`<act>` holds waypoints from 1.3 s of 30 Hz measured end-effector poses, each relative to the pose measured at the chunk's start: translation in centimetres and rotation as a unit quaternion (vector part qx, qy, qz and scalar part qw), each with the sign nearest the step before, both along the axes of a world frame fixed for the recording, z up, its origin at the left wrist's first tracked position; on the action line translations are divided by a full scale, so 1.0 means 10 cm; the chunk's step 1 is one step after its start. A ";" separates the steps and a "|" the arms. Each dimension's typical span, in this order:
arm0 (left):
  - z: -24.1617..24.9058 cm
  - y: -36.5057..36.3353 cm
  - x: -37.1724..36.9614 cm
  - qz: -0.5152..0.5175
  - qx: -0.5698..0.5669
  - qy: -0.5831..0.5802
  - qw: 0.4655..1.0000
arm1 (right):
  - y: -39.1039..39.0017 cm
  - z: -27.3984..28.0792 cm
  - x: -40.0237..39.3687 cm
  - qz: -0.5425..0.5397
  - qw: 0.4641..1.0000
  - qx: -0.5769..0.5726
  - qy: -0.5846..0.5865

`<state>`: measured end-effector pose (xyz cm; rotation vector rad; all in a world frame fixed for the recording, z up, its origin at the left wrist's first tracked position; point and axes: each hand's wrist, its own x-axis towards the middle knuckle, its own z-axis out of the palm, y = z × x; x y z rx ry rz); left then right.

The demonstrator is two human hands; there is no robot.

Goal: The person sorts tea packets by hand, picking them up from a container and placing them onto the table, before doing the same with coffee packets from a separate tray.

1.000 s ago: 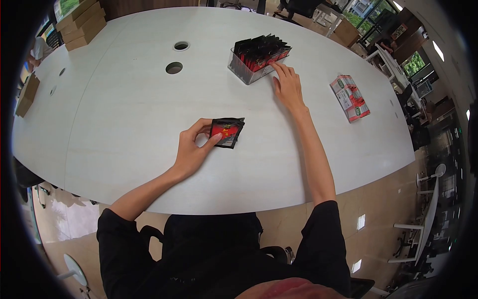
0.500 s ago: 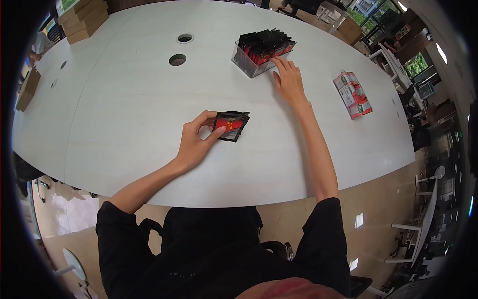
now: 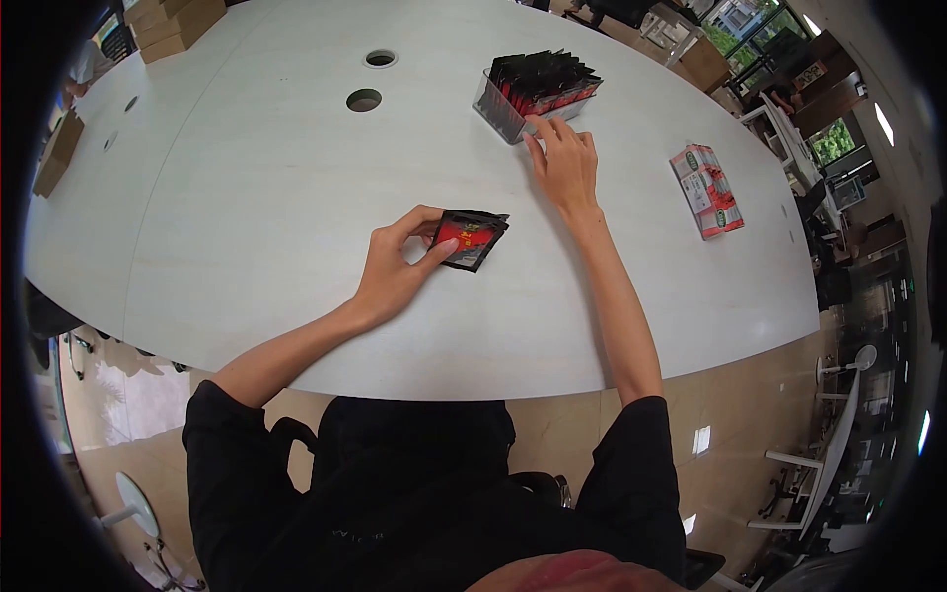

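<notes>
My left hand grips a small stack of black and red sachets, thumb across the front and fingers behind, over the white table. A clear plastic container farther back is packed with upright sachets of the same look. At its near side is my right hand, fingers bent and apart from the thumb, fingertips right by the container's front wall. Nothing shows between them.
A flattened-looking red and white printed carton lies on the table's right side. Two round cable holes are in the tabletop. Brown cardboard boxes stand at the far left, with another box at the left edge.
My right hand has drawn back slightly from the sachets to the container's front, its thumb and fingers parted. My left hand keeps its hold on the stack; the view has shifted a little.
</notes>
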<state>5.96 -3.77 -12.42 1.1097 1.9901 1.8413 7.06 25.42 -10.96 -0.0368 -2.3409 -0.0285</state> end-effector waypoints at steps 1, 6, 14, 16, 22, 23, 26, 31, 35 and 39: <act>0.00 0.00 0.00 0.002 0.003 0.000 1.000 | 0.00 0.02 -0.03 0.000 1.000 -0.008 0.000; 0.01 0.01 0.00 0.002 0.006 0.007 1.000 | 0.01 0.05 -0.19 -0.007 0.998 0.005 0.057; 0.00 0.01 0.01 0.027 0.028 0.008 0.999 | -0.08 0.12 -0.12 0.009 0.997 0.022 0.080; -0.03 0.00 0.00 0.064 0.073 0.023 0.995 | -0.17 0.15 -0.06 0.035 0.998 0.019 0.054; -0.08 -0.03 0.00 0.077 0.215 0.065 0.971 | -0.69 0.13 0.13 0.100 0.992 0.029 0.066; -0.09 -0.07 0.02 0.077 0.206 0.063 0.973 | -0.80 0.12 0.17 0.121 0.991 0.028 0.057; -0.09 -0.12 0.06 0.035 0.213 0.134 0.967 | -1.07 0.24 0.41 0.163 0.986 0.036 0.001; -0.08 -0.13 0.05 0.028 0.214 0.200 0.956 | -0.91 0.27 0.71 0.288 0.949 -0.126 -0.020; -0.14 -0.06 0.06 0.028 0.217 0.161 0.962 | -0.93 0.33 0.94 0.381 0.823 -0.402 -0.126; -0.05 -0.07 0.10 0.013 0.185 0.231 0.955 | -1.07 0.15 0.94 0.354 0.865 -0.344 -0.088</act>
